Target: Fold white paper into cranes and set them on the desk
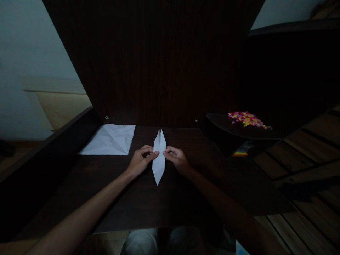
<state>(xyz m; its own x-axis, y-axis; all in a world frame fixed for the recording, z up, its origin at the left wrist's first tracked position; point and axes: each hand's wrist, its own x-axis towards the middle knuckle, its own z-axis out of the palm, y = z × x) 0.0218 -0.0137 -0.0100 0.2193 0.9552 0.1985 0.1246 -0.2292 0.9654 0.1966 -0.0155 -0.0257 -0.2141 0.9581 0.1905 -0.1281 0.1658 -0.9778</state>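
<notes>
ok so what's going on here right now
A person has a narrow folded white paper pinched between the left hand and right hand, both thumbs on its face, two points at its far end. Creased white paper lies to the left on the dark desk; small colourful pieces sit on a shelf at right.

Folded paper [159,166] partly hides the left hand [139,161] and right hand [179,160].
</notes>
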